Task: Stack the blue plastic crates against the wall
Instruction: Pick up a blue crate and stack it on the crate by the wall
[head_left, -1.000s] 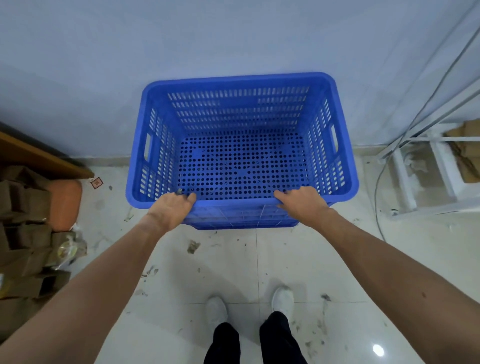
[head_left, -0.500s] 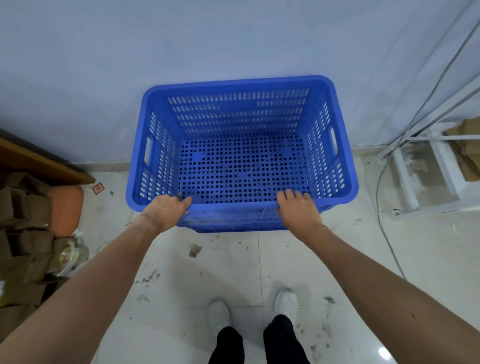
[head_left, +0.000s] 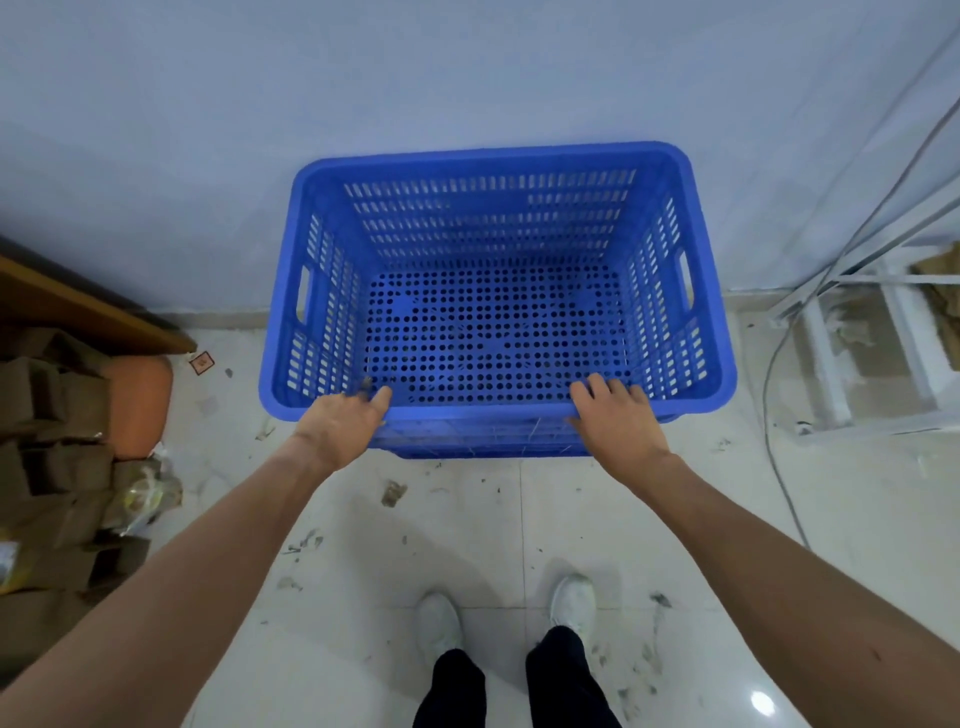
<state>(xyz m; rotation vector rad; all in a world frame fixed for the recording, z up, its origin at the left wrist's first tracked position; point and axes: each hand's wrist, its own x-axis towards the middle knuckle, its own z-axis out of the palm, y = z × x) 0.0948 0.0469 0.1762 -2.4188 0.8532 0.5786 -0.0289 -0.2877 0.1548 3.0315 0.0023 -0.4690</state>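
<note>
A blue plastic crate (head_left: 493, 154) with slotted sides and a perforated floor stands with its far side at the pale wall (head_left: 467, 67). It is nested on at least one more blue crate (head_left: 483, 441), of which only the near edge shows below it. My left hand (head_left: 340, 423) lies on the near rim at the left, fingers curled over the edge. My right hand (head_left: 615, 421) rests on the near rim at the right with its fingers stretched flat and apart. The top crate holds nothing.
Cardboard boxes (head_left: 47, 415) and an orange object (head_left: 140, 405) are piled at the left under a wooden board (head_left: 78, 306). A white metal frame (head_left: 857, 364) and a cable (head_left: 779, 467) are at the right. My shoes (head_left: 439, 623) stand on dirty white tiles.
My right hand has gone from gripping the near rim to lying flat on it with the fingers spread. The left hand stays on the rim. The crate sits slightly farther from me.
</note>
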